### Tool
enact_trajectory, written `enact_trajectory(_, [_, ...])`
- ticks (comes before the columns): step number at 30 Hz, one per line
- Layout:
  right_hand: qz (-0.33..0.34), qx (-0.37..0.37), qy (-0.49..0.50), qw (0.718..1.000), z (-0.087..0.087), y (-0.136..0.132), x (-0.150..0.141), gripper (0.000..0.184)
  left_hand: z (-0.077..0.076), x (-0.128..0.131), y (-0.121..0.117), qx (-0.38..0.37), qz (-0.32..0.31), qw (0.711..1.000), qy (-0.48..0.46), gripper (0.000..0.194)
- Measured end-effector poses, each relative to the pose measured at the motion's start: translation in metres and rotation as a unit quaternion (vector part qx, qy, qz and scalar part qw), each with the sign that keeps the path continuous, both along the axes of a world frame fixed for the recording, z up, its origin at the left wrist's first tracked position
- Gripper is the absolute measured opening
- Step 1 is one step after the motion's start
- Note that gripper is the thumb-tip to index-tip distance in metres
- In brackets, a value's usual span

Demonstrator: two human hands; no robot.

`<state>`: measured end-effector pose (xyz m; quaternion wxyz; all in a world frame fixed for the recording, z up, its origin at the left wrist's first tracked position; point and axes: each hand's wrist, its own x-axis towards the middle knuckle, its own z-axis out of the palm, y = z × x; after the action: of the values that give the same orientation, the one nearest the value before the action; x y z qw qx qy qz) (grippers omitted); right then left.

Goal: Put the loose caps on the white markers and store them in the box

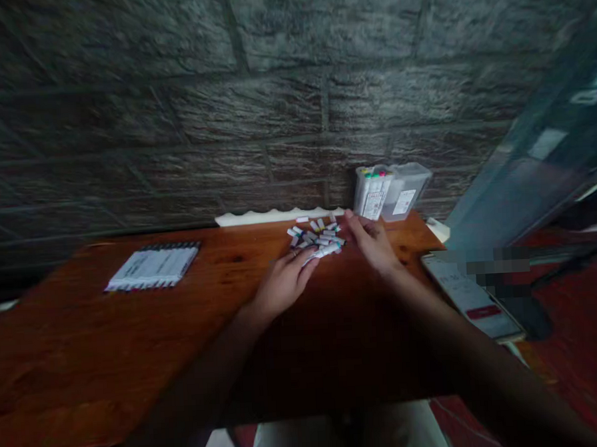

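My left hand is closed around white markers with a teal end, held low at the front of a loose pile. The pile of short white markers, several with coloured ends, lies on the wooden table towards the wall. My right hand is just right of the pile, thumb stretched out towards it and the other fingers bent. I see nothing in that hand, though its inner side is partly hidden.
Behind the right hand stand a clear case with markers and another clear case. A row of markers lies at left. A white wavy strip runs along the stone wall. A phone-like device lies at right.
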<state>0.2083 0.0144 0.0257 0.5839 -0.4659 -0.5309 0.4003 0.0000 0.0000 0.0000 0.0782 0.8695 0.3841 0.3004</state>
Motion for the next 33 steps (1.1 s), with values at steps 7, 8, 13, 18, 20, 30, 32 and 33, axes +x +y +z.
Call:
enact_trajectory(7, [0.138,-0.024,0.017,0.990,-0.004,-0.004,-0.009,0.032,0.012,-0.002,0.001,0.034,0.014,0.997,-0.069,0.032])
enact_trajectory(8, [0.139,-0.027,0.027,0.990,-0.005,-0.004,-0.009,0.032,0.012,-0.002,0.000,0.026,0.015,0.997,-0.074,0.034])
enact_trajectory(13, [0.125,-0.005,0.104,0.987,-0.005,-0.001,-0.001,0.027,0.013,-0.001,-0.002,-0.055,0.028,0.993,-0.100,0.038])
enact_trajectory(18, [0.106,-0.003,0.164,0.981,-0.002,0.002,0.003,0.023,0.015,0.001,0.000,-0.164,-0.009,0.972,-0.166,0.033])
enact_trajectory(20, [0.094,-0.012,0.169,0.981,-0.001,0.002,0.002,0.026,0.017,0.002,0.000,-0.207,-0.026,0.959,-0.191,0.038])
enact_trajectory(30, [0.089,-0.026,0.201,0.975,0.006,-0.001,0.000,0.033,0.023,0.007,-0.001,-0.376,-0.065,0.863,-0.333,0.037])
enact_trajectory(32, [0.084,-0.025,0.212,0.973,0.006,-0.001,0.001,0.034,0.021,0.006,0.002,-0.406,-0.064,0.823,-0.392,0.033])
enact_trajectory(33, [0.083,-0.025,0.219,0.972,0.007,0.000,0.001,0.034,0.020,0.005,0.004,-0.415,-0.061,0.805,-0.420,0.031])
